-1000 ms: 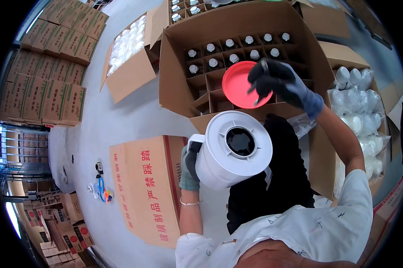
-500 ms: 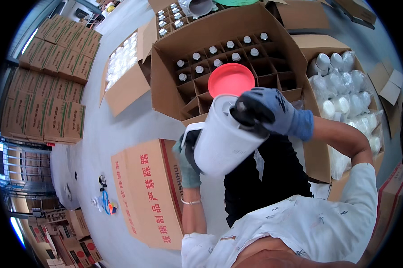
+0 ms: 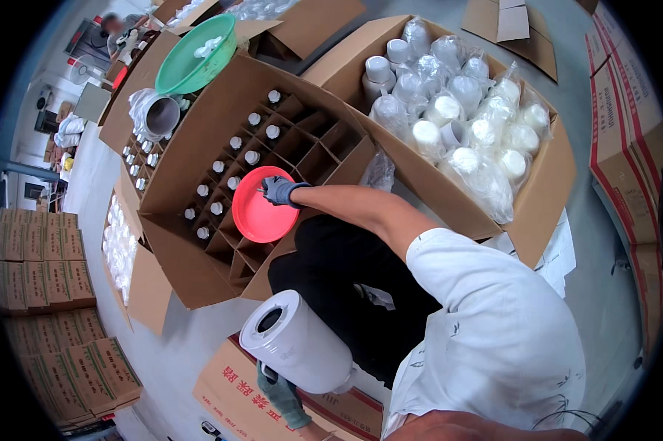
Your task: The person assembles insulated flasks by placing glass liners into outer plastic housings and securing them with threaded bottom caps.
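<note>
Gripped from below by the gloved left hand (image 3: 281,393), the white jar (image 3: 296,343) is now lowered. Right hand (image 3: 276,190), withdrawn from its mouth, is pressed closed inside the red dish (image 3: 261,217).

Bowl (image 3: 261,206) atop divided box (image 3: 199,140)

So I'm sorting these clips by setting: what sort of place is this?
Probably a packing or warehouse floor: stacked sealed cartons, an open divided carton holding capped bottles, and another carton full of bagged white containers.

Right hand (image 3: 276,190) stretched forward, fingers curled (gloved); left hand (image 3: 281,389) low, palm cupped upward.
</note>
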Tool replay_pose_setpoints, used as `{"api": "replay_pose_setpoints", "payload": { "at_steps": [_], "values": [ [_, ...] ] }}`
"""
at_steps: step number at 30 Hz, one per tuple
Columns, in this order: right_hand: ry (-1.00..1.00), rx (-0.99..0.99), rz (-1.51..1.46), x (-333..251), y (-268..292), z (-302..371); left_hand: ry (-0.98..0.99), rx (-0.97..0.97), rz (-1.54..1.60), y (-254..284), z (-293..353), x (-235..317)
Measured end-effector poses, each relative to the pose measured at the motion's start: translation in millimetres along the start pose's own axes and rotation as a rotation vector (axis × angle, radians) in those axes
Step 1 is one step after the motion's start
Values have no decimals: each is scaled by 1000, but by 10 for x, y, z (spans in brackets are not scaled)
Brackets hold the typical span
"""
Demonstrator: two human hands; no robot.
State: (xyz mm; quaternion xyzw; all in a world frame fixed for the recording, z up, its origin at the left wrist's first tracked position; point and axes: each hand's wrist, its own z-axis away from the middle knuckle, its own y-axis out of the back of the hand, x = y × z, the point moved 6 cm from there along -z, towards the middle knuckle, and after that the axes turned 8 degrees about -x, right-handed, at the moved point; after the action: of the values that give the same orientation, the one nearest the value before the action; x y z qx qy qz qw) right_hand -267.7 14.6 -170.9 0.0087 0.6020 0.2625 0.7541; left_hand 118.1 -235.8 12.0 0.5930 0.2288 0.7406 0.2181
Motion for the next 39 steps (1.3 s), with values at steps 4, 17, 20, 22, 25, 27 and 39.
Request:
{"api": "replay_pose_setpoints", "payload": {
  "at_steps": [4, 17, 20, 22, 25, 27, 39],
  "values": [
    [223, -53, -175, -5, 29, 339, 260, -313, 343, -114, 4, -572],
    [-577, 692, 720, 1953, 2703, 3245, -244, -273, 522, -1291, -766, 840],
    [13, 725, 844, 789, 2223, 3141, -232, -186, 542, -1236, -726, 866],
    [597, 584, 968, 141, 1710, 3320, -258, -171, 569, -1260, -707, 976],
    [732, 128, 857, -430, 925, 3497, -280, -125, 618, -1219, -628, 1003],
    [795, 115, 611, -376, 723, 3474, -287, -87, 666, -1179, -573, 1041],
    [530, 25, -67, -350, 746, 3332, -479, 318, 193, -835, -214, 826]
  ]
}}
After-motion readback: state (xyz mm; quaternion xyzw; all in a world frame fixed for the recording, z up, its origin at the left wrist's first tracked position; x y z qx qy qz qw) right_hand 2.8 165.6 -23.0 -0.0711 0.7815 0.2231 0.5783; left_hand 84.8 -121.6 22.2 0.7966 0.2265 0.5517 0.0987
